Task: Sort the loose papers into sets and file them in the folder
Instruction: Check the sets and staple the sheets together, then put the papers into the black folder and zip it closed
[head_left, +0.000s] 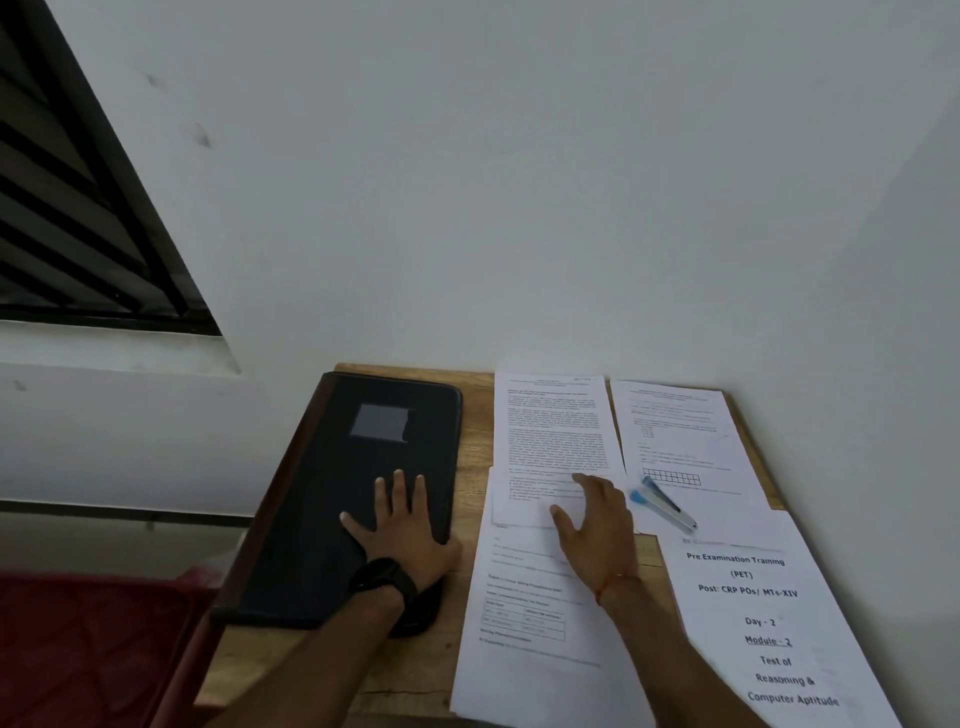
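A dark louvred window (78, 208) is occupying the far left, and a red cloth (93, 649) is lying near left, below the edge of the wooden table (475, 415). On the left part of the table the black folder (322, 519) is lying closed and flat, a grey label patch facing up on its cover. The left hand (400, 530) is resting palm down on the folder's near half with its fingers straight and spread, gripping nothing; a black wristwatch (384, 577) is sitting on that wrist. A strip of bare wood is separating the folder from the papers. To the right, a sheet of dense text (553, 421) is lying at the far side, its near edge overlapping a form sheet (519, 613) that carries a small printed table. The right hand (597, 519) is lying flat across that overlap, fingers loosely extended and pressing on the paper without pinching it; a red thread (615, 582) is circling the wrist, and the forearm is covering part of the form sheet. Further right, a sheet with a printed grid (680, 431) is lying at the far side, and a blue and white stapler (665, 503) is resting on its near part, just beside the right hand. Near right, a cover sheet (769, 623) headed "Pre Examination Training" is running out of view. A white wall (519, 182) is closing off the far side.
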